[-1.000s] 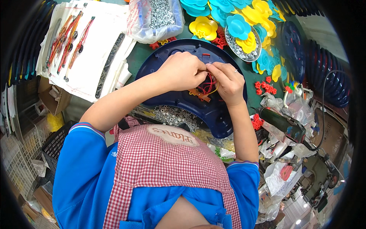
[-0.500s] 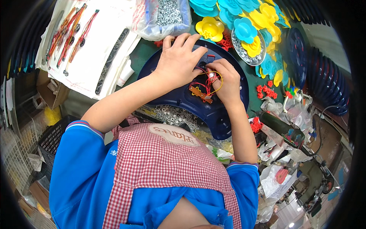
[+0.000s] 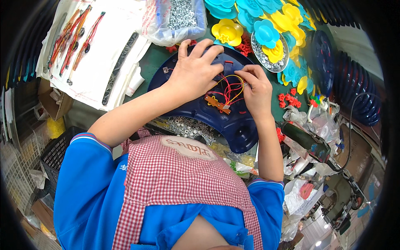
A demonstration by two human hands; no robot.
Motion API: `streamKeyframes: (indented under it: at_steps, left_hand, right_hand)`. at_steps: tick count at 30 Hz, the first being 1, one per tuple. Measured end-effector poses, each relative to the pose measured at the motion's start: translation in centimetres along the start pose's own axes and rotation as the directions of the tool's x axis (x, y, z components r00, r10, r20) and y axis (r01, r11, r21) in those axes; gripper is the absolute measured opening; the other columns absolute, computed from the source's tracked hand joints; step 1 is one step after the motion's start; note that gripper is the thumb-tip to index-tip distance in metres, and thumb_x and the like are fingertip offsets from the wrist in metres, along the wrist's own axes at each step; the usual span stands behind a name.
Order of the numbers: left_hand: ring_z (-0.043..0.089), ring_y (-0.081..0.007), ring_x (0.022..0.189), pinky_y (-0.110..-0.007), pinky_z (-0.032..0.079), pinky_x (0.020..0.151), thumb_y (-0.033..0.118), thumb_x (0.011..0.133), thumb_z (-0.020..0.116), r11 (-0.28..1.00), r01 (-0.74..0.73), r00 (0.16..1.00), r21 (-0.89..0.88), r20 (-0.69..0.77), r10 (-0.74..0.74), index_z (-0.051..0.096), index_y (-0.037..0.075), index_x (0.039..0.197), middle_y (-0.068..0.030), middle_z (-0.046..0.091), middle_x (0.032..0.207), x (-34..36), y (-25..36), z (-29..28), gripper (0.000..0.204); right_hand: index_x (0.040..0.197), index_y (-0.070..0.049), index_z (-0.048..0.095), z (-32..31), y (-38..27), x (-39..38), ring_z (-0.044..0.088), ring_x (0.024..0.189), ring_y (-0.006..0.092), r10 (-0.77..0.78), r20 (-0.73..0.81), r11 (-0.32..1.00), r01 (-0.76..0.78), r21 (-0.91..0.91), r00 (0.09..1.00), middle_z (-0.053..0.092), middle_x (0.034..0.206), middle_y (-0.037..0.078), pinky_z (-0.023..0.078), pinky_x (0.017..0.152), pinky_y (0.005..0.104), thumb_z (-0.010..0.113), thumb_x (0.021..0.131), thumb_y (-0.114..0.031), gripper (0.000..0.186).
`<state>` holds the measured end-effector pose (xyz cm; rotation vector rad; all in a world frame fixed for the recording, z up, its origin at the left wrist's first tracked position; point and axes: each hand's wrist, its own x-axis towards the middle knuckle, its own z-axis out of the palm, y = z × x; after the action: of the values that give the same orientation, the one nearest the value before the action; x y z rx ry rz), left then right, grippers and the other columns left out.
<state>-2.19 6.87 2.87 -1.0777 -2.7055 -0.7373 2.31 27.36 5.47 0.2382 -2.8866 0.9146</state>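
A curved dark blue plastic shell (image 3: 189, 109) lies on the bench, with a brown circuit board (image 3: 217, 104) and red and yellow wires (image 3: 228, 89) inside. My left hand (image 3: 192, 71) rests over the shell's upper left, its fingers bent but apart and its thumb near the wires. My right hand (image 3: 257, 89) is at the shell's right, with thumb and index finger closed on the yellow wire where it loops upward. A small red part (image 3: 228, 62) shows near the shell's top, between my hands.
Wire sets on white sheets (image 3: 100, 79), a bag of hardware (image 3: 179, 21), flower-shaped blue (image 3: 266, 33) and yellow pieces (image 3: 225, 31), a metal bowl (image 3: 260, 56), and red pieces (image 3: 287, 100) surround the shell. A green cylindrical tool (image 3: 306, 141) lies at right, stacked shells (image 3: 356, 87) behind it.
My left hand has opened its fingers and moved up over the shell. My right hand has shifted right, and the yellow wire loop now stands higher between my hands.
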Motion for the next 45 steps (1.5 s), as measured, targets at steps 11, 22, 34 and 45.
streamKeyframes:
  at_steps: [11,22,34,45]
  left_hand:
    - [0.045,-0.0250,0.127,-0.053,0.029,0.106,0.021,0.064,0.081,1.000,0.011,1.000,-0.029,-0.027,-0.012,0.068,0.018,0.089,-0.0008,0.055,0.124,-0.3,0.0,0.7,0.028]
    - [0.048,-0.0223,0.122,-0.052,0.029,0.105,0.020,0.070,0.074,0.996,-0.078,0.997,0.053,-0.014,0.079,0.069,0.015,0.089,0.0004,0.057,0.120,-0.2,0.2,0.9,0.020]
    - [0.051,-0.0263,0.120,-0.043,0.042,0.098,0.019,0.074,0.071,0.979,-0.186,0.977,-0.087,0.094,0.194,0.067,0.011,0.106,-0.0062,0.056,0.127,-0.2,1.3,-1.3,0.033]
    - [0.042,-0.0308,0.136,-0.045,0.039,0.109,0.042,0.061,0.085,0.964,-0.124,0.943,-0.236,0.275,0.188,0.062,0.012,0.125,-0.0079,0.049,0.143,-4.2,1.1,-2.1,0.074]
  right_hand:
    - [0.097,-0.008,0.064,0.6,0.3,-0.7,0.066,0.078,0.0270,0.038,-0.096,0.997,-0.044,-0.061,0.995,0.067,0.080,0.007,0.053,0.070,0.0379,0.065,0.074,0.005,0.027]
    - [0.091,-0.008,0.072,-1.7,1.4,-0.3,0.065,0.084,0.0268,-0.157,-0.076,0.978,0.145,-0.149,0.985,0.068,0.089,0.006,0.053,0.074,0.0385,0.069,0.074,0.000,0.019]
    - [0.090,-0.004,0.065,-1.2,0.0,-5.0,0.067,0.077,0.0272,0.115,-0.181,0.993,-0.116,0.007,0.977,0.067,0.086,0.010,0.054,0.065,0.0330,0.069,0.076,0.002,0.016]
    - [0.106,-0.012,0.063,-0.6,-0.3,-4.7,0.059,0.081,0.0220,-0.019,-0.131,0.952,-0.022,-0.306,0.991,0.063,0.077,0.003,0.044,0.073,0.0370,0.069,0.074,0.000,0.035]
